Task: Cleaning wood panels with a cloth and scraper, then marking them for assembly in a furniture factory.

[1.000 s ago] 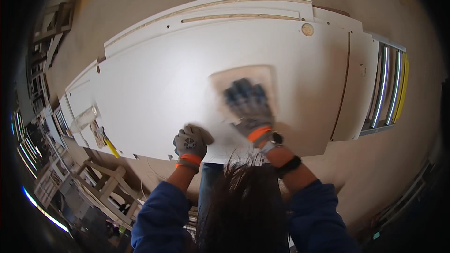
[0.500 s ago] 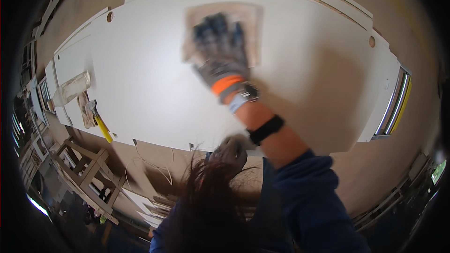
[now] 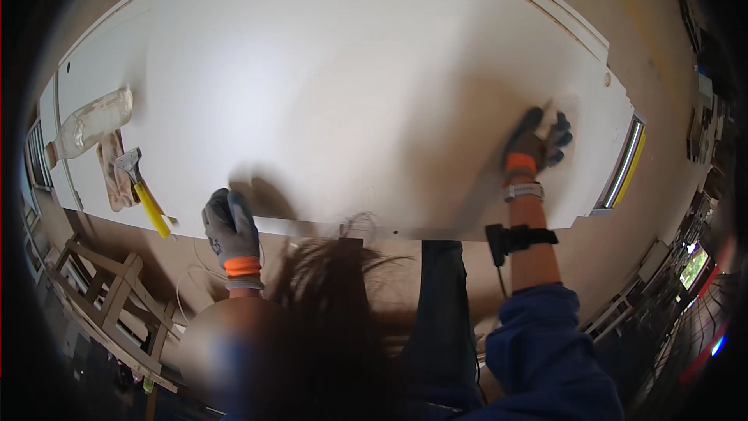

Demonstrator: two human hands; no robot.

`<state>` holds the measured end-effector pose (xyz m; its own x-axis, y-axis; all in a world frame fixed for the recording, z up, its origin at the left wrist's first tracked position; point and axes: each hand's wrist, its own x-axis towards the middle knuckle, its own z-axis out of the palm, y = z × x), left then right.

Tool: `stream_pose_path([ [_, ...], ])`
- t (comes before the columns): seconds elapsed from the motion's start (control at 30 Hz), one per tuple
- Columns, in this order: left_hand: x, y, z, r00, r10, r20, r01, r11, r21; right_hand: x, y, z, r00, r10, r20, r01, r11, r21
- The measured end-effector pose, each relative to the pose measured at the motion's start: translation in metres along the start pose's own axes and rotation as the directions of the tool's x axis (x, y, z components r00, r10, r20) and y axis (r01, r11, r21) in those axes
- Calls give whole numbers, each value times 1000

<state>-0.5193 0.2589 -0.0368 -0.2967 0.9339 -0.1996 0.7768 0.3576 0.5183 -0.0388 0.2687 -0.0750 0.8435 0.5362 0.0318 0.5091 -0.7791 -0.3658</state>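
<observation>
A long white panel (image 3: 335,109) stretches across in front of me. Over its right end, my right hand (image 3: 538,140), in a grey glove with dark fingertips and an orange cuff, has its fingers curled around a pale tan cloth (image 3: 550,114), bunched and partly hidden by the fingers. My left hand (image 3: 231,224), gloved alike, hangs at the panel's near edge, left of the middle. Its fingers are bent and pressed together; whatever they may hold is hidden. Left of it lie a scraper (image 3: 144,191) with a yellow handle, a stained rag (image 3: 115,175) and a clear bottle (image 3: 95,121) on its side.
A metal roller frame with a yellow edge (image 3: 629,164) shows at the panel's right end. Below left stands a wooden trestle (image 3: 117,288), with a thin pale cable (image 3: 183,288) on the floor beside it. Loose hair covers part of the lower middle.
My right hand has gone from lying flat on the spread cloth to the panel's right end, with the cloth bunched. My left hand has moved left along the near edge.
</observation>
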Motion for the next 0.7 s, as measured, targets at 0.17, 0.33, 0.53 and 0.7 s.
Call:
stream_pose_path([
  [0.17,3,-35,-4,999,-35,41,32,997,74,-177,-185,78,642,-692,330,730,683,13],
  [0.33,30,-35,-15,981,-88,172,40,964,264,-235,-208,57,209,-892,402,788,397,470],
  [0.53,61,-9,-27,917,-295,270,187,914,361,-62,-51,14,857,-298,422,504,656,-561],
  [0.7,80,1,-32,825,-378,421,191,887,421,-28,-90,68,986,88,143,10,820,-573],
])
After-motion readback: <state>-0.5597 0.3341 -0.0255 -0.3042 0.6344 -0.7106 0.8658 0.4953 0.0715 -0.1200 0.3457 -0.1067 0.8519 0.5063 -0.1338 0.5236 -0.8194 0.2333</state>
